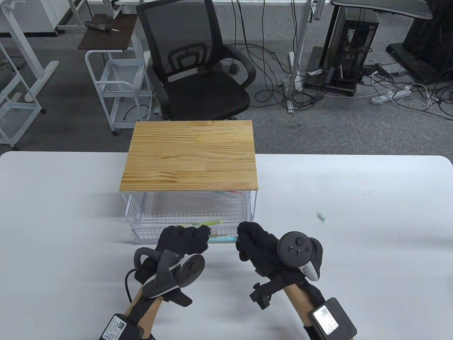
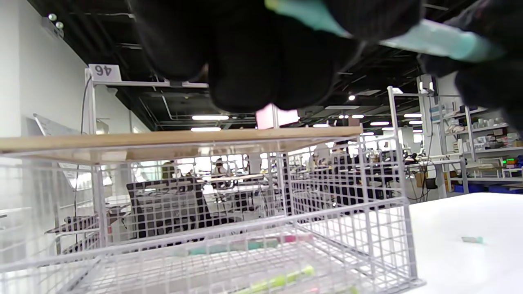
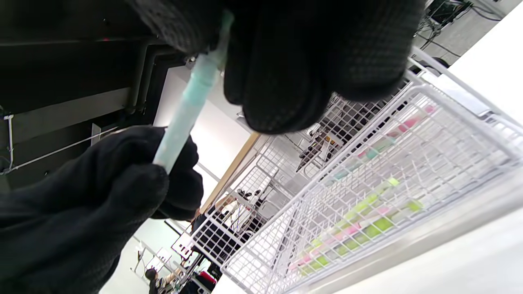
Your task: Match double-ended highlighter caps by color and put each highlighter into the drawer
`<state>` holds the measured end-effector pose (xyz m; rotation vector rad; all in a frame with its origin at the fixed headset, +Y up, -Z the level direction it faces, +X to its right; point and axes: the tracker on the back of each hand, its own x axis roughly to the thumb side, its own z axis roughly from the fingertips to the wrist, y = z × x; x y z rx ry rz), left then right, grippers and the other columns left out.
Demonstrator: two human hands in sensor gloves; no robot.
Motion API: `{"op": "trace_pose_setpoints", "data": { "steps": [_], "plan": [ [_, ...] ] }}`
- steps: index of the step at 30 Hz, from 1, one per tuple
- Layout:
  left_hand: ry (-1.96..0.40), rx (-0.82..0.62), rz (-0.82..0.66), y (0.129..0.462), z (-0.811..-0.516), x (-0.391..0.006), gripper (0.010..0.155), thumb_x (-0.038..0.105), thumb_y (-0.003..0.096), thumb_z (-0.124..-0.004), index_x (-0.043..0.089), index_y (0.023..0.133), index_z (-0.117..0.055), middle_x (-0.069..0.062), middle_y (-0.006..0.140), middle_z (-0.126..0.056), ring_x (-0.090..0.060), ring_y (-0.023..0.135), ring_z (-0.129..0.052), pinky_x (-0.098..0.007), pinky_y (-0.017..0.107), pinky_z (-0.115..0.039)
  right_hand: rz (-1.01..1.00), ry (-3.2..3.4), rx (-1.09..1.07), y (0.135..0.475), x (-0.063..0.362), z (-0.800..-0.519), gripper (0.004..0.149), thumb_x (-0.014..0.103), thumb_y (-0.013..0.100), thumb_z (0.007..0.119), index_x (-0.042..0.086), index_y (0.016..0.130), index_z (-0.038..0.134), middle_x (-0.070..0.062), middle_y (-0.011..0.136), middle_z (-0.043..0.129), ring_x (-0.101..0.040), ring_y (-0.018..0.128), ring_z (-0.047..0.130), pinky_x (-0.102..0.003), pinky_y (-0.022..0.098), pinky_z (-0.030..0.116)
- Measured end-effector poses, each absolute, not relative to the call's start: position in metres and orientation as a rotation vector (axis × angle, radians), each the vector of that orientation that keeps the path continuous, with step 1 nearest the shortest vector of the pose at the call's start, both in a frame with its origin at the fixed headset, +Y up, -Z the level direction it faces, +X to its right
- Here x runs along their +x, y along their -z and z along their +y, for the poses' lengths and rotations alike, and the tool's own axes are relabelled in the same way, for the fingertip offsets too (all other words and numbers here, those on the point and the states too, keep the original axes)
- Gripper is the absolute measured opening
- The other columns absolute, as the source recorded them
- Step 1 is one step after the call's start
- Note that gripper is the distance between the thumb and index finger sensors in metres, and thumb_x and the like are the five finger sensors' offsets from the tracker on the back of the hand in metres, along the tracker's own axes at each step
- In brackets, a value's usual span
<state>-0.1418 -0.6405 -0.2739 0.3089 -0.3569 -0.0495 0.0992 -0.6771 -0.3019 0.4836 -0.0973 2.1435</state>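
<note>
A teal highlighter (image 1: 223, 239) is held level between both hands, just above the front rim of the pulled-out white wire drawer (image 1: 184, 215). My left hand (image 1: 187, 239) grips its left end and my right hand (image 1: 249, 237) grips its right end; the right wrist view shows the teal barrel (image 3: 186, 110) running from one glove to the other. Inside the drawer lie a green highlighter (image 2: 278, 281), a pink and teal one (image 2: 245, 245), and more green and pink ones (image 3: 355, 220). A loose teal cap (image 1: 321, 216) lies on the table to the right, also seen as the cap (image 2: 472, 239).
The drawer sits under a wooden-topped wire frame (image 1: 191, 159) on the white table (image 1: 354, 198). A black office chair (image 1: 198, 71) stands behind the table's far edge. Cables and equipment lie on the floor beyond.
</note>
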Motion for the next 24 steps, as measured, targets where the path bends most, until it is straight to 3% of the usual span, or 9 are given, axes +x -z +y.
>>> {"op": "trace_pose_setpoints", "data": {
  "steps": [5,6,10,14,15,24],
  "plan": [
    [0.065,0.304,-0.363,0.274,-0.642,-0.14,0.049,0.043,0.0534,-0.06,0.037,0.101,-0.063,0.009,0.088,-0.089,-0.015,0.079,-0.092,-0.048,0.074,-0.073,-0.125,-2.182,0.49,0.3,0.098,-0.678,0.045,0.033,0.058,0.064,0.014,0.099,0.06,-0.01,0.078,0.089,-0.017,0.052,0.102,-0.053,0.037,0.09],
    [0.069,0.303,-0.365,0.274,-0.643,-0.14,0.049,0.043,0.0532,-0.06,0.037,0.101,-0.063,0.01,0.087,-0.09,-0.015,0.078,-0.092,-0.048,0.074,-0.074,-0.132,-2.18,0.485,0.3,0.098,-0.678,0.044,0.033,0.058,0.064,0.014,0.098,0.06,-0.009,0.076,0.089,-0.016,0.051,0.102,-0.037,0.047,0.089],
    [0.065,0.31,-0.393,0.273,-0.643,-0.139,0.048,0.042,0.0519,-0.06,0.037,0.1,-0.065,0.01,0.08,-0.092,-0.014,0.07,-0.094,-0.046,0.072,-0.076,-0.131,-2.14,0.474,0.301,0.099,-0.678,0.043,0.032,0.057,0.066,0.012,0.096,0.063,-0.01,0.071,0.091,-0.013,0.045,0.103,-0.035,0.043,0.091],
    [-0.008,0.356,-0.442,0.27,-0.64,-0.14,0.048,0.041,0.0506,-0.059,0.035,0.097,-0.069,0.009,0.073,-0.093,-0.014,0.063,-0.093,-0.046,0.07,-0.077,-0.135,-2.074,0.49,0.299,0.101,-0.675,0.043,0.032,0.057,0.065,0.011,0.094,0.063,-0.008,0.067,0.092,-0.01,0.04,0.102,-0.037,0.038,0.092],
    [-0.006,0.367,-0.436,0.269,-0.64,-0.14,0.048,0.041,0.0502,-0.058,0.035,0.097,-0.069,0.009,0.072,-0.093,-0.014,0.062,-0.093,-0.046,0.069,-0.078,-0.131,-2.054,0.492,0.298,0.101,-0.674,0.043,0.032,0.057,0.065,0.011,0.094,0.063,-0.008,0.067,0.092,-0.01,0.039,0.101,-0.05,0.028,0.094],
    [-0.05,0.374,-0.456,0.269,-0.638,-0.144,0.048,0.041,0.05,-0.058,0.036,0.096,-0.068,0.01,0.073,-0.093,-0.013,0.062,-0.093,-0.046,0.069,-0.078,-0.151,-2.042,0.565,0.294,0.102,-0.662,0.043,0.033,0.057,0.066,0.011,0.094,0.063,-0.007,0.068,0.091,-0.01,0.042,0.102,-0.051,0.031,0.094]
  ]
}}
